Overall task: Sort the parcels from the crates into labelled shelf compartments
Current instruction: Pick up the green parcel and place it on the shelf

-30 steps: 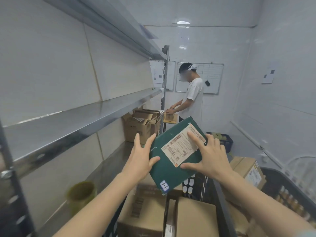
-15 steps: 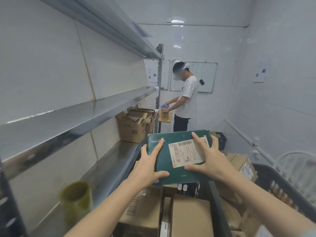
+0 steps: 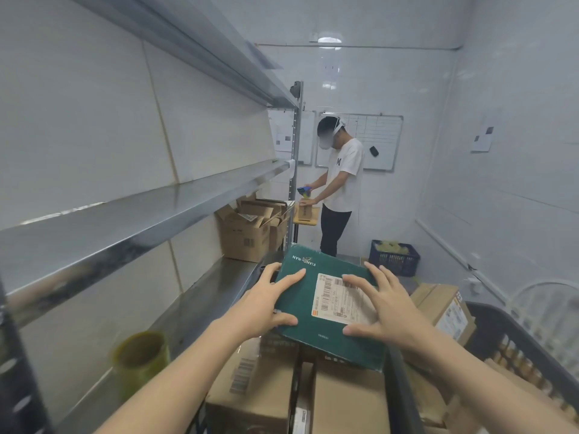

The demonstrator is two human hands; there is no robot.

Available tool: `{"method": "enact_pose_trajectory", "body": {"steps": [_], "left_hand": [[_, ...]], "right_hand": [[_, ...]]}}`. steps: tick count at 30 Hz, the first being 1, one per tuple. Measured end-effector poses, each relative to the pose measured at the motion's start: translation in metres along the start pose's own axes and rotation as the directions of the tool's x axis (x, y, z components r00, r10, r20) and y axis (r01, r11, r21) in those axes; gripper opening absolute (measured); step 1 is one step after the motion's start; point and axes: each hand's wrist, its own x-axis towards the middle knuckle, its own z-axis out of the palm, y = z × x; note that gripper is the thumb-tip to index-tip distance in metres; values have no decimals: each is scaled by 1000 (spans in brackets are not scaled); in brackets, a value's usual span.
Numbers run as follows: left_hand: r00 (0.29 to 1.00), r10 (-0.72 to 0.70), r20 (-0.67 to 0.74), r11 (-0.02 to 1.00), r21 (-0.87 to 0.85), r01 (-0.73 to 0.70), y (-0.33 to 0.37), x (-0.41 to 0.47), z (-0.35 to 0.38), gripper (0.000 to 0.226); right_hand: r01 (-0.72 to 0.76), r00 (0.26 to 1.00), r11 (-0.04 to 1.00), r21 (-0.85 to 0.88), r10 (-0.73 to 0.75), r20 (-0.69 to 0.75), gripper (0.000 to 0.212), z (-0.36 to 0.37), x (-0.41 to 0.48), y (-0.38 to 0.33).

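A flat dark green parcel (image 3: 308, 311) with a white shipping label lies nearly level, low over the cardboard boxes (image 3: 347, 402) in the crate below. My left hand (image 3: 266, 303) grips its left edge, thumb under the near side. My right hand (image 3: 382, 305) presses on the label, fingers spread, thumb at the near edge. The steel shelf rack (image 3: 131, 227) runs along the left wall; its lower shelf (image 3: 200, 305) is beside the parcel.
A yellowish tape roll (image 3: 141, 355) sits on the lower shelf near me; open cardboard boxes (image 3: 250, 230) stand at its far end. Another person (image 3: 340, 186) works at the rack's end. A blue crate (image 3: 394, 256) sits on the floor; a dark crate (image 3: 513, 349) with boxes is at right.
The green parcel has gone from tilted upright at chest height to nearly flat and lower, over the crate's boxes. Both hands stayed on it.
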Motion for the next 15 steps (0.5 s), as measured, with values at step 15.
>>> {"method": "enact_pose_trajectory", "body": {"steps": [15], "left_hand": [[958, -256, -131, 943, -253, 217, 33, -6, 63, 96]], "right_hand": [[-65, 992, 996, -67, 57, -116, 95, -3, -1, 13]]}}
